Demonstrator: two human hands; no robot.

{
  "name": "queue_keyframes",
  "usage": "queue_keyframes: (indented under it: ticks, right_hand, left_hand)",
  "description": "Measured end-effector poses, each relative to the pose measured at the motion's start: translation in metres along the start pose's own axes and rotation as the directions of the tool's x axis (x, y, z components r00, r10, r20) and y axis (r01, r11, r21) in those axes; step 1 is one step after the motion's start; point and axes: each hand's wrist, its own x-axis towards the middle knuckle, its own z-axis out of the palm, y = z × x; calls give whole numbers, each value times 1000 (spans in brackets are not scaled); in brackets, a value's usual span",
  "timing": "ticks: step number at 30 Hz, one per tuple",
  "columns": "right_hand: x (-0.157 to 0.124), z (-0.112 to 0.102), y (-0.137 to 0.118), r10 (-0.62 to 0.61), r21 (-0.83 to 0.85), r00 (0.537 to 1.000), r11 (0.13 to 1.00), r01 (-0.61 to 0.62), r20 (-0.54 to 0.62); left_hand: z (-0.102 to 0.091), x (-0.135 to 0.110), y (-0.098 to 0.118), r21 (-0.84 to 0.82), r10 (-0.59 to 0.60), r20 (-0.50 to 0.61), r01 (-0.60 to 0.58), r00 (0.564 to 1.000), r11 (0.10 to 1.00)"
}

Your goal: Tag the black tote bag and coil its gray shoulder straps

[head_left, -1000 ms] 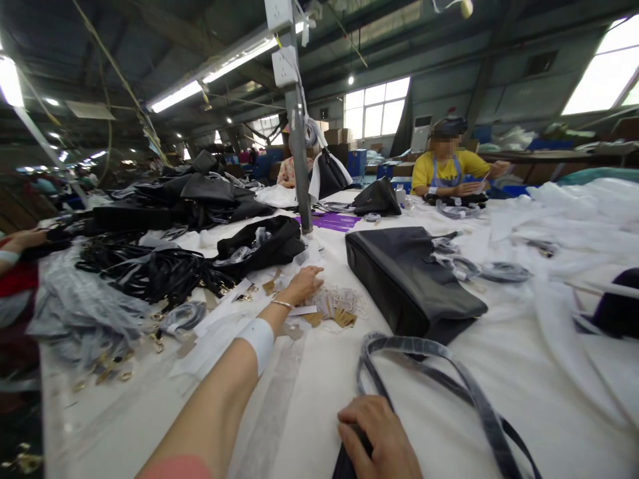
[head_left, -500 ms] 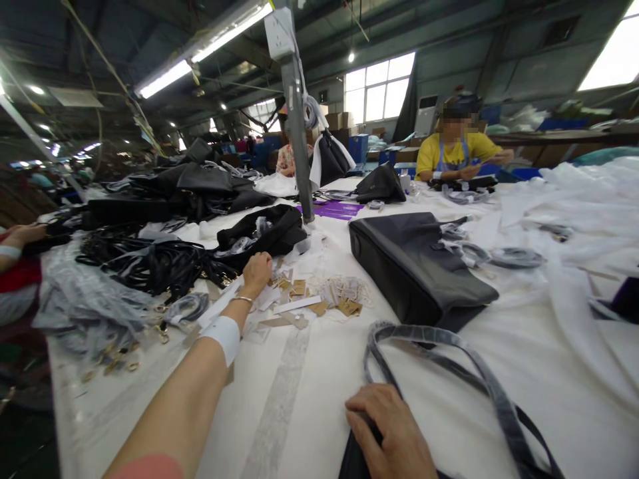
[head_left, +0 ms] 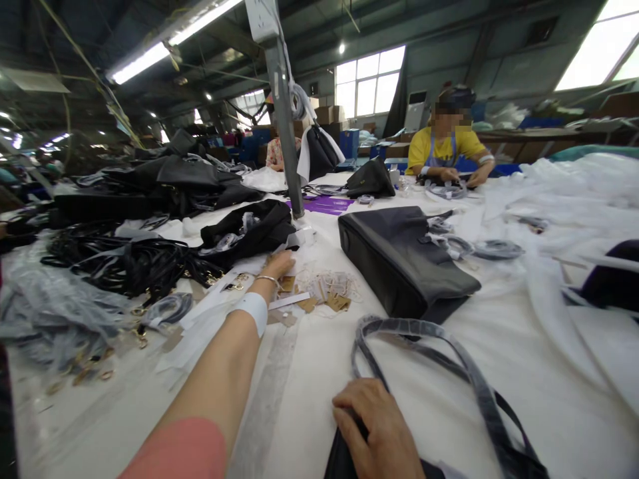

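My left hand (head_left: 282, 263) reaches far across the table, beside the pile of brown and white hang tags (head_left: 327, 291) and just in front of a bunched black bag (head_left: 252, 229). Its fingers are turned away and blurred, so I cannot see whether anything is in them. Near the bottom edge my right hand (head_left: 382, 429) is closed over the edge of a black handbag (head_left: 339, 452), most of which lies out of frame. The bag's handles (head_left: 449, 339), wrapped in clear film, arch over the white table to the right.
Another black handbag (head_left: 399, 259) lies ahead on the white-covered table. Black straps (head_left: 130, 263) and plastic-wrapped straps (head_left: 54, 313) are heaped at left. A grey post (head_left: 285, 126) rises from the table. Across it, a co-worker in a yellow shirt (head_left: 422, 150) handles something.
My left hand has moved right and a little farther toward the tags and the post. My right hand stays on the handbag. The view has swung slightly right.
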Motion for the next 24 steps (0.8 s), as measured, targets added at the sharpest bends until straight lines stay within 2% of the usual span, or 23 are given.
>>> queue_keyframes:
  ticks: [4,10,15,18,24]
  right_hand:
    - [-2,7,-1,34,38,997,999,-31,-76]
    - [-3,13,0,55,69,990,997,-46,-133]
    - [-1,3,0,-9,14,999,1000,10,-43]
    - [0,-1,-2,16,-4,1000,1000,-16,-7]
    - [1,-2,-4,15,-7,1000,1000,-15,-18]
  left_hand:
    - [2,17,3,11,-116,-2,116,993,993]
    - [0,26,-2,-80,-59,4,60,998,995]
    - [-11,13,-20,-249,-48,18,51,999,967]
    - [-18,-2,-29,-387,-73,47,86,996,918]
    - [-20,-26,-20,-581,-77,124,135,989,803]
